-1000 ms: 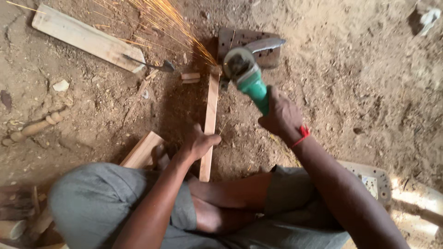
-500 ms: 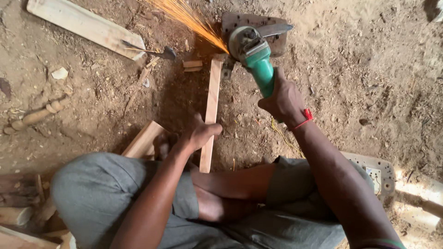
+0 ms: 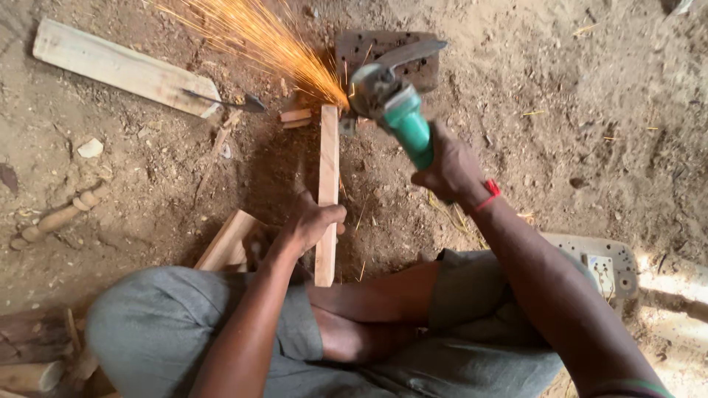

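Note:
My right hand (image 3: 451, 168) grips the green body of an angle grinder (image 3: 391, 103). Its disc meets the far end of a narrow wooden strip (image 3: 327, 169) lying on the dirt, and orange sparks (image 3: 258, 40) spray up and to the left. My left hand (image 3: 313, 223) presses down on the near part of that strip, fingers wrapped over its edge. A red band circles my right wrist. A dark perforated metal plate (image 3: 383, 53) lies just behind the grinder.
A pale plank (image 3: 118, 68) lies at the upper left with a dark thin tool (image 3: 225, 101) at its end. A turned wooden spindle (image 3: 59, 217) rests at left. A wood block (image 3: 225, 243) sits by my knee. A perforated plate (image 3: 601, 262) lies at right.
The view has shifted slightly. The grinder stays at the strip's far end and the spark spray has grown wider toward the upper left. My left hand still holds the strip.

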